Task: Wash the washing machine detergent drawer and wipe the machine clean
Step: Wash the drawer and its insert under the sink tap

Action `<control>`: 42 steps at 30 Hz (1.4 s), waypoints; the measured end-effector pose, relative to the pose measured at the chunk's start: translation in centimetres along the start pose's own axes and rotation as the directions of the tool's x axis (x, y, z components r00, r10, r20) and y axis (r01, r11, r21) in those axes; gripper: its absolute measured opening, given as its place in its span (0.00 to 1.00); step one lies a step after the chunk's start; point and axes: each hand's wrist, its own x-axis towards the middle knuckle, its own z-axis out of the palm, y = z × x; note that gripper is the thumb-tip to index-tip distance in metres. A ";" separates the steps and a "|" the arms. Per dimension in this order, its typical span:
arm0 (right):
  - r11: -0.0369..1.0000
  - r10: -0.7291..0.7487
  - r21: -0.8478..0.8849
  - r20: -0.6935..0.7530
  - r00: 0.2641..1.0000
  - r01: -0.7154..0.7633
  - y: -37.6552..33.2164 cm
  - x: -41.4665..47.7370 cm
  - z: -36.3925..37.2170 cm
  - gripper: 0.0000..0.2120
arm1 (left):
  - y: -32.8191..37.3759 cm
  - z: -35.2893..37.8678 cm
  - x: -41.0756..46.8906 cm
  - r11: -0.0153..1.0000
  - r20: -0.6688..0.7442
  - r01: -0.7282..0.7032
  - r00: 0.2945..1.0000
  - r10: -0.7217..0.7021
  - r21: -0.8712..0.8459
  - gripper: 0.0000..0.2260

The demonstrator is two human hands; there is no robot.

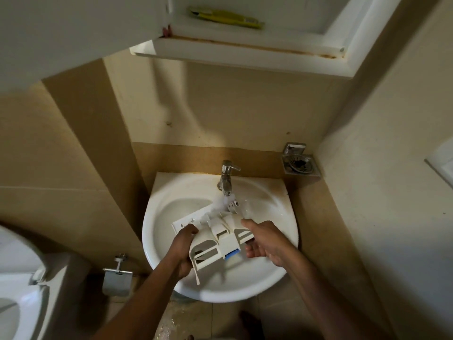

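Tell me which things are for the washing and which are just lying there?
For the job: detergent drawer, held by left hand and right hand; tap; sink.
Just lying about: yellow thing, metal dish, paper holder, toilet.

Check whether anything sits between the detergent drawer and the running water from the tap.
Nothing visible does. The left hand and right hand grip the detergent drawer above the sink, and its far end is already under the water falling from the tap.
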 end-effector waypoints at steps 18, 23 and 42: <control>0.927 -0.178 0.271 -0.294 0.939 0.260 0.4 0.3 3.4 0.15 | -4.5 4.9 -1.9 0.998 0.041 -0.031 0.999 0.034 -0.062 0.15; 0.956 -0.292 -0.104 -0.243 0.925 0.274 -1.8 0.1 1.2 0.12 | -4.7 5.4 -1.6 0.994 0.090 0.107 0.990 -0.109 0.030 0.20; 0.348 -0.525 -0.855 0.162 0.835 0.384 -1.2 -1.0 1.9 0.23 | 1.3 5.1 3.5 0.997 0.058 -0.027 0.998 0.032 -0.075 0.13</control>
